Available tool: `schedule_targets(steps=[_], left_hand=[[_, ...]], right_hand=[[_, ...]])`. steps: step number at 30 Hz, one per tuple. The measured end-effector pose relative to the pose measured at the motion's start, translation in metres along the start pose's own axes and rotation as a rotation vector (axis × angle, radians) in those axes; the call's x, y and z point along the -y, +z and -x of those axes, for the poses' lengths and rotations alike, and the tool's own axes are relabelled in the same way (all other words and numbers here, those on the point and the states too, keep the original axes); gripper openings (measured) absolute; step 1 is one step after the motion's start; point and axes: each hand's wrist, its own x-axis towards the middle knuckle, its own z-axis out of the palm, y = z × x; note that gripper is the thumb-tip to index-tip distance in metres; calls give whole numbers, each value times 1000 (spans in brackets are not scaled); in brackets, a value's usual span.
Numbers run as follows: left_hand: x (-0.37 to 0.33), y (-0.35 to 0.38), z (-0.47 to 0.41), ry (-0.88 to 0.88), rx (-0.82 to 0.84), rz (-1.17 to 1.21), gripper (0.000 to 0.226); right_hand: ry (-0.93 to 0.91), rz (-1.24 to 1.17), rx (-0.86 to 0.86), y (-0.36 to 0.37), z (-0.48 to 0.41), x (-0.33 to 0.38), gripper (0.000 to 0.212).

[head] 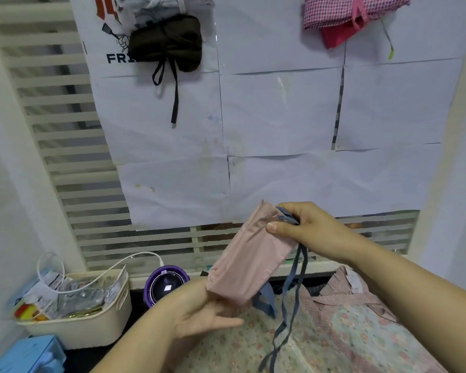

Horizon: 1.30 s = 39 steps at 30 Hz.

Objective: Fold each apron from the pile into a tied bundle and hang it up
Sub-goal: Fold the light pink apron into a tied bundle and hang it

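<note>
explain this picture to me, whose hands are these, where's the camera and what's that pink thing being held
There is no machine: a person wears one camera on the head, looking down at their own hands. The right hand grips the blue-grey straps at the top of a folded pink apron; the left hand supports its lower end with straight fingers. Below lies a pile of floral aprons. On the wall hang finished bundles, a dark brown bundle and a pink checked bundle. A cream basket sits at the left.

Basket (92, 329): near left;
Pile (361, 332): near right, below the folded apron (249, 261);
Left bundle (170, 41): far, on the wall (280, 117);
Right bundle (347, 14): far, same wall
</note>
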Motion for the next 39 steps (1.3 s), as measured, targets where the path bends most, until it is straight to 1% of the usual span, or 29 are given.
schedule_targets(steps=[1,2,3,4,6,7,8,9,11,12,14,15,17,20,22,24,25,27,30,33,36,39], left_hand=[[-7,4,4,75,-34,-168,33],[-14,10,9,185,-70,-308,44],[-24,15,13,291,-69,-404,53],[-33,22,17,401,-46,-484,56],[-40,36,24,612,40,-714,55],[-41,39,21,679,67,-833,62],[-39,40,18,699,55,-908,70],[-36,37,16,710,12,-893,72],[-28,34,14,796,-85,-800,69],[-23,35,16,847,-108,-794,69],[-15,34,15,926,-84,-830,69],[-12,35,16,940,-62,-836,65],[-14,36,19,929,-21,-820,50],[-16,37,18,978,-43,-838,40],[-15,40,18,1021,-81,-912,47],[-14,40,17,1142,-138,-1011,59],[-15,40,15,1213,-154,-1046,59],[-17,40,13,1287,-156,-1068,53],[-22,38,12,1368,-157,-1095,50],[-28,37,12,1392,-171,-1107,43],[-34,40,14,1328,-161,-1112,41],[-38,45,20,1250,-151,-1150,38]], right_hand=[[-14,43,-10,-5,0,3,17],[-26,77,-11,-7,-2,5,22],[-32,105,-4,-8,-3,7,27],[-32,128,11,-7,-5,8,29],[-36,132,46,-1,-8,12,23],[-37,114,64,2,-9,13,18],[-39,94,74,4,-10,15,15],[-44,75,77,4,-9,15,12],[-48,41,92,4,-7,18,6],[-49,36,99,3,-5,19,7],[-50,51,100,2,-3,19,7],[-48,58,91,0,-2,19,6],[-48,54,71,-3,0,19,11],[-63,82,68,-8,1,23,12],[-87,132,75,-10,0,27,15],[-140,156,74,-10,0,30,17],[-179,164,66,-11,1,33,19],[-237,191,62,-11,2,36,23],[-250,171,60,-13,4,38,22],[-262,111,36,-14,3,39,28],[-227,36,19,-15,3,41,26],[-210,28,-1,-17,2,41,24]])
